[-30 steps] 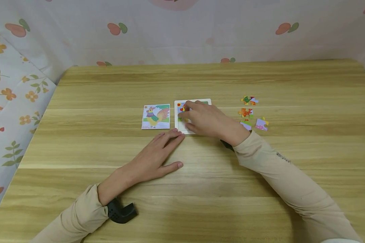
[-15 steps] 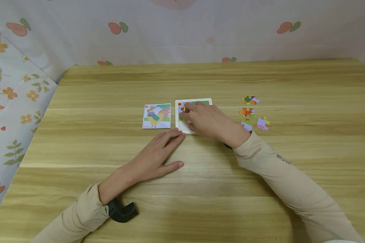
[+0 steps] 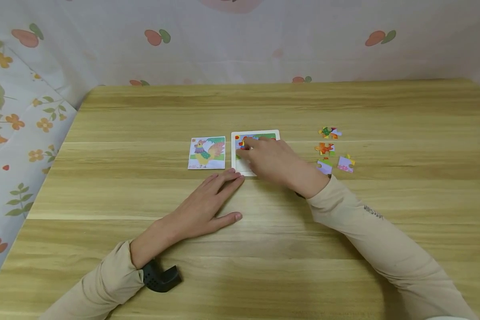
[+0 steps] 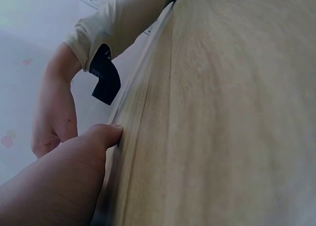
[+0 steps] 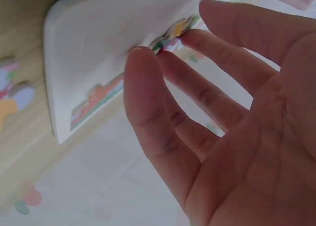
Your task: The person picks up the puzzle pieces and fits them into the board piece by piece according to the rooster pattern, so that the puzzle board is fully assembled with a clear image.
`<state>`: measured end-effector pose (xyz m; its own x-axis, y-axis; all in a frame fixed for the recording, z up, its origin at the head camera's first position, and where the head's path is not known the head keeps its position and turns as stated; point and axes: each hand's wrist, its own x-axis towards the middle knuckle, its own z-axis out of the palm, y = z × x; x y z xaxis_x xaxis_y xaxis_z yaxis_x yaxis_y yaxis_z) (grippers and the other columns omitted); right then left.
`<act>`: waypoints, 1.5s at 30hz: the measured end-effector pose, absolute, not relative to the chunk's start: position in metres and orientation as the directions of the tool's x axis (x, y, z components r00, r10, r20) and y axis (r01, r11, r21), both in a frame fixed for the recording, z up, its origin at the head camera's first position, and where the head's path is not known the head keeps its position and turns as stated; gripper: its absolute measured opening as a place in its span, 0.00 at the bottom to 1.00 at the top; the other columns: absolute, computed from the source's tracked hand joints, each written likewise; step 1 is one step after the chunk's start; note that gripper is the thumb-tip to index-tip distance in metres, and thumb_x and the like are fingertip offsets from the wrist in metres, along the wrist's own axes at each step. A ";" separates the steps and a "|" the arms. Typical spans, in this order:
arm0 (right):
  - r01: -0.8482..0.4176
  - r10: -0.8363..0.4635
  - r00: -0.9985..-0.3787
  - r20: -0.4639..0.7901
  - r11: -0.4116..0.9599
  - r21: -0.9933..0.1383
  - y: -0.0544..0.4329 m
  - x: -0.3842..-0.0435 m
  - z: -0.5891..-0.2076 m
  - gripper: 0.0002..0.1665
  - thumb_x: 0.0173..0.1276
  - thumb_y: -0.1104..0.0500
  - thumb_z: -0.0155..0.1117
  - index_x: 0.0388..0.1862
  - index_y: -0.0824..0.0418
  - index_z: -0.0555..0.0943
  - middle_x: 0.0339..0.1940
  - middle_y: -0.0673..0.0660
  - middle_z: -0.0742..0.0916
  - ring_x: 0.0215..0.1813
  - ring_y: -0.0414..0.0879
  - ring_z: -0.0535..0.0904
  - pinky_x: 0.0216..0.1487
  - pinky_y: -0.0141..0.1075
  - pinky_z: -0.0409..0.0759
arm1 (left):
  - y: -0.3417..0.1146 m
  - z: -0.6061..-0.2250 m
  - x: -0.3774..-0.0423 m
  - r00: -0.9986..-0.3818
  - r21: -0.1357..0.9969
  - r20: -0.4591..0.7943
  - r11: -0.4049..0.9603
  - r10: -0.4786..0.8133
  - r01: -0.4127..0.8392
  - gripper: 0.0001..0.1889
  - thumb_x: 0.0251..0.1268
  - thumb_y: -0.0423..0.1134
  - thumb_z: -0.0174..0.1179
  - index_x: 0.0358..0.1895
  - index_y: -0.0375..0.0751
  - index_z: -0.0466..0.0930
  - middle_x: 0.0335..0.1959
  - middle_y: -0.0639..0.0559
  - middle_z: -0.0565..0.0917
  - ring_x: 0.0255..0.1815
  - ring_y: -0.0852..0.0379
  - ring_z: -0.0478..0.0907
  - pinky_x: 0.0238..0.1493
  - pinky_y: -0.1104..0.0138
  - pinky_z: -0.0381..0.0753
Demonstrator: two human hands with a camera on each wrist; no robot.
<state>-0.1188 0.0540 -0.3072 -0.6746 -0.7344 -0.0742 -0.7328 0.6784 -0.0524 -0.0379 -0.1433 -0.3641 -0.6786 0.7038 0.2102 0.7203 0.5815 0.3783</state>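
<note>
My left hand (image 3: 194,211) lies on the table with its fingers extended, the fingertips touching the near left corner of a white puzzle tray (image 3: 234,162). Over that tray is my right hand (image 3: 274,161), hiding much of the inside. In the right wrist view its fingertips touch jigsaw pieces (image 5: 174,35) lying in the tray, while the thumb (image 5: 232,21) stands apart from them. Set pieces show along the tray's far side; its near left part is bare white. A picture card (image 3: 206,153) with a colourful bird lies left of the tray.
Several loose jigsaw pieces lie right of the tray: a green-and-yellow one (image 3: 330,132), an orange one (image 3: 324,148), and lilac ones (image 3: 346,163) nearer the right forearm. A patterned cloth (image 3: 240,49) hangs behind the wooden table (image 3: 152,111).
My right hand stays over the tray, its fingers shifting slightly and the thumb drawing out of sight beneath the hand. The left hand and the loose pieces keep their places.
</note>
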 end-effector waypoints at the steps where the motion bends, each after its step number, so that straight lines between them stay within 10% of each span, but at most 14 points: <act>1: -0.736 -0.737 -0.671 -0.075 0.675 -0.056 0.055 -0.120 -0.308 0.20 0.66 0.63 0.56 0.56 0.57 0.79 0.54 0.57 0.78 0.50 0.56 0.77 0.36 0.50 0.79 | -0.143 -0.364 -0.038 -0.679 0.377 0.209 0.582 0.704 0.720 0.36 0.65 0.53 0.53 0.70 0.34 0.57 0.66 0.45 0.61 0.71 0.52 0.50 0.68 0.59 0.49; 31: -0.717 -0.733 -0.678 -0.063 0.678 -0.161 0.056 -0.122 -0.307 0.17 0.65 0.63 0.58 0.53 0.57 0.81 0.50 0.58 0.78 0.38 0.52 0.78 0.28 0.45 0.77 | -0.143 -0.364 -0.040 -0.683 0.382 0.189 0.589 0.705 0.713 0.36 0.66 0.54 0.52 0.70 0.35 0.56 0.67 0.45 0.60 0.71 0.52 0.49 0.68 0.59 0.49; 45: -0.716 -0.727 -0.686 -0.027 0.682 -0.150 0.055 -0.122 -0.307 0.16 0.66 0.64 0.55 0.50 0.56 0.82 0.49 0.56 0.79 0.48 0.55 0.76 0.32 0.48 0.78 | -0.144 -0.364 -0.039 -0.687 0.385 0.186 0.591 0.703 0.709 0.37 0.66 0.54 0.52 0.70 0.35 0.56 0.67 0.46 0.60 0.71 0.52 0.49 0.68 0.60 0.48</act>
